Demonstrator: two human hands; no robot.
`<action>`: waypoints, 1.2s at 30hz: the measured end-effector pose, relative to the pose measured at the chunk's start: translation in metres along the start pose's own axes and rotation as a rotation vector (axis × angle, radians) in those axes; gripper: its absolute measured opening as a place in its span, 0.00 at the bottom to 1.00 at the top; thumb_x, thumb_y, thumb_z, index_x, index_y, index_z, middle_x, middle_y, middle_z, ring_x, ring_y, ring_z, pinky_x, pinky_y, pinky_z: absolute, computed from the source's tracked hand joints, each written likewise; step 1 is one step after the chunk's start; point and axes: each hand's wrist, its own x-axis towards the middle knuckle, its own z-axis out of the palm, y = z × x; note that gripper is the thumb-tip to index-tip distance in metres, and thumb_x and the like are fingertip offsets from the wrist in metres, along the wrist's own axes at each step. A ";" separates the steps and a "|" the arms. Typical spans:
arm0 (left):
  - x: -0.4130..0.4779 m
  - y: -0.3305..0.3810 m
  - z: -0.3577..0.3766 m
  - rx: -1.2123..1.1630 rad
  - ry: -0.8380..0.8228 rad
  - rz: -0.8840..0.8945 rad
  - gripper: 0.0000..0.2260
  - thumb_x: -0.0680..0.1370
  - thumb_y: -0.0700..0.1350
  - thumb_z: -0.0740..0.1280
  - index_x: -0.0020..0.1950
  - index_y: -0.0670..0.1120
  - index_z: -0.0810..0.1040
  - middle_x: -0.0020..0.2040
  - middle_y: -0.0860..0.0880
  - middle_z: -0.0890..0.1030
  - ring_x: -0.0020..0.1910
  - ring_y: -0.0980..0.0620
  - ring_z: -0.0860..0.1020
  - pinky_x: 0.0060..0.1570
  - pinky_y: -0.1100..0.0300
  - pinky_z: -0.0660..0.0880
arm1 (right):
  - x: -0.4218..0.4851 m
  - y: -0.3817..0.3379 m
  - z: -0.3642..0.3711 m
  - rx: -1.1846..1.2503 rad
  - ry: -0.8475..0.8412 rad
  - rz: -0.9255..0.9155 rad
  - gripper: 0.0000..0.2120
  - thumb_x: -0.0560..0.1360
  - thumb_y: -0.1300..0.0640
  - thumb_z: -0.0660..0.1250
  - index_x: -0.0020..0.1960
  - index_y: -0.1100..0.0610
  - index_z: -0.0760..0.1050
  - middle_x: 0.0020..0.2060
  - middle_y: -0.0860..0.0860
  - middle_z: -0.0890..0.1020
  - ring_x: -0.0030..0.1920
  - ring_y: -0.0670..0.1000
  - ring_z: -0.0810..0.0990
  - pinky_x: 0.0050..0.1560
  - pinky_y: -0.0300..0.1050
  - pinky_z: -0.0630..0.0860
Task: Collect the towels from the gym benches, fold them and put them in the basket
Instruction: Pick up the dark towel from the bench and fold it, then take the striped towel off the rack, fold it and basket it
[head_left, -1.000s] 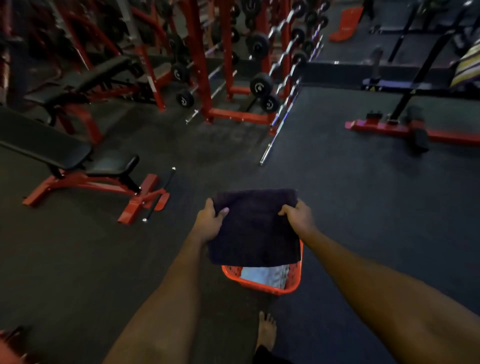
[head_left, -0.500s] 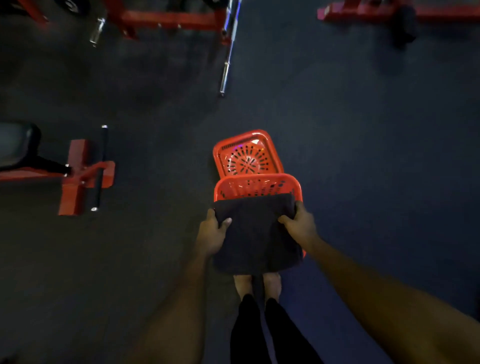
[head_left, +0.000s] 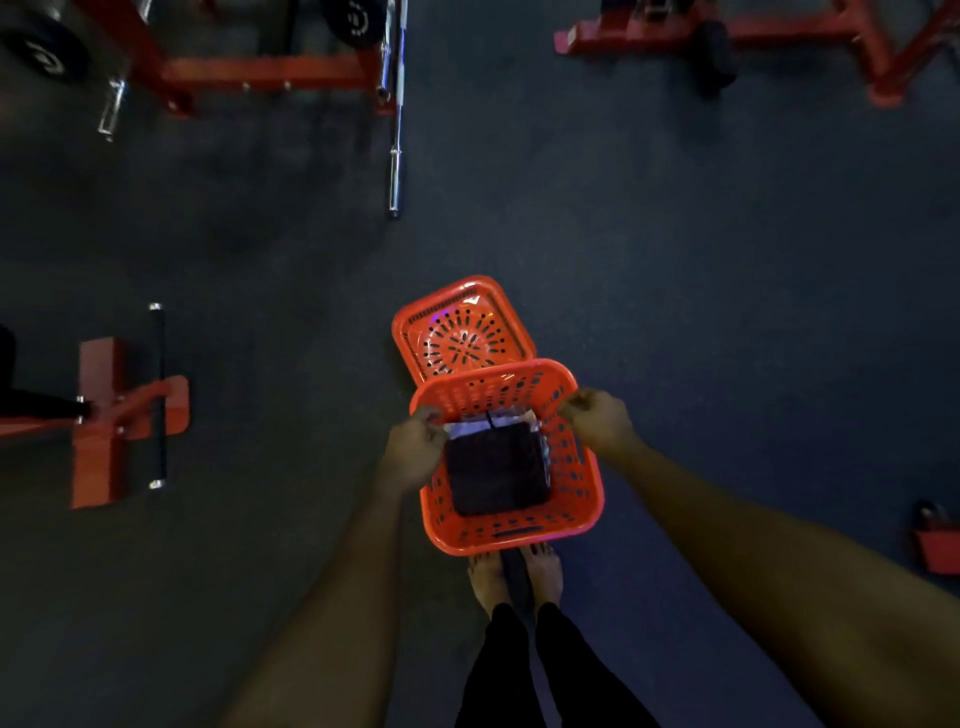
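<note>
**Item: towel deposit, orange basket.**

- Basket (head_left: 511, 543): 1, perforated plastic, on the gym floor just ahead of two bare feet (head_left: 488, 577).
- Folded dark towel (head_left: 496, 475): 1, lying flat inside the basket.
- Lighter towel (head_left: 465, 428): at least 1, under the dark one, showing at its far edge.
- Orange perforated piece (head_left: 462, 338): 1, touching the basket's far side; lid or second basket, cannot tell.
- Left hand (head_left: 415, 452): fingers curled at the basket's left rim. I cannot tell whether they touch cloth.
- Right hand (head_left: 597, 421): above the right rim, fingers loosely curled, empty.
- Barbell (head_left: 396, 130): 1, on the floor, well apart.

Handling note, as a judgement: the step is setting the towel down. Lift both hands straight up so no finger drags a corner, and leave the fold square within the walls.
</note>
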 end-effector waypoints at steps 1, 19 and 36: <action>-0.002 0.012 -0.009 -0.015 0.018 0.036 0.10 0.79 0.43 0.67 0.59 0.43 0.78 0.42 0.43 0.83 0.45 0.44 0.81 0.44 0.58 0.72 | -0.003 -0.007 -0.009 0.029 0.026 -0.015 0.08 0.75 0.56 0.68 0.45 0.59 0.83 0.41 0.59 0.86 0.47 0.58 0.84 0.52 0.51 0.78; 0.047 0.319 -0.061 -0.161 0.121 0.643 0.06 0.75 0.49 0.65 0.46 0.48 0.79 0.37 0.46 0.83 0.40 0.43 0.82 0.44 0.44 0.81 | -0.021 -0.070 -0.274 0.430 0.438 -0.300 0.07 0.77 0.63 0.65 0.41 0.56 0.77 0.38 0.58 0.83 0.31 0.49 0.80 0.25 0.32 0.72; 0.135 0.675 0.076 -0.097 0.153 0.827 0.04 0.80 0.46 0.64 0.48 0.48 0.78 0.40 0.45 0.83 0.41 0.45 0.83 0.47 0.49 0.79 | 0.120 0.002 -0.623 0.441 0.545 -0.484 0.05 0.77 0.60 0.67 0.44 0.59 0.80 0.39 0.57 0.85 0.33 0.50 0.83 0.31 0.36 0.76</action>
